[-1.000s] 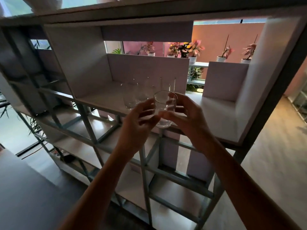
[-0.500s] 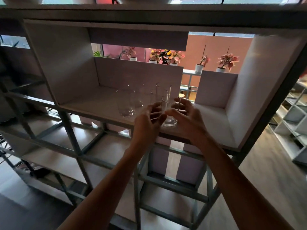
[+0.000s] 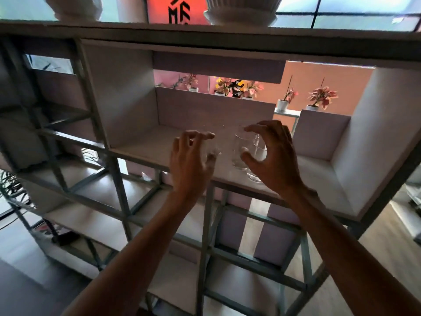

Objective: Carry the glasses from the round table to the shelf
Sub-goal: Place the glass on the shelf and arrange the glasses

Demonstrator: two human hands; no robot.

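Observation:
Several clear drinking glasses stand on the pale board of the shelf (image 3: 141, 144), in its wide open compartment. One glass (image 3: 238, 153) stands upright just left of my right hand (image 3: 273, 160), between its thumb and curled fingers, with no firm contact visible. A second glass (image 3: 254, 177) shows its base below that palm. My left hand (image 3: 189, 163) hovers with fingers spread in front of a faint glass (image 3: 215, 153). Neither hand holds anything.
White pots (image 3: 241, 12) sit on the shelf's top board. The compartment's side walls (image 3: 369, 142) rise left and right. Potted plants (image 3: 321, 99) stand beyond the shelf. Metal-framed lower compartments (image 3: 205, 236) lie beneath, and wooden floor (image 3: 387, 242) is to the right.
Both hands carried one glass onto the shelf board and set it down. They have now opened and come off it, and the view has moved closer to the shelf.

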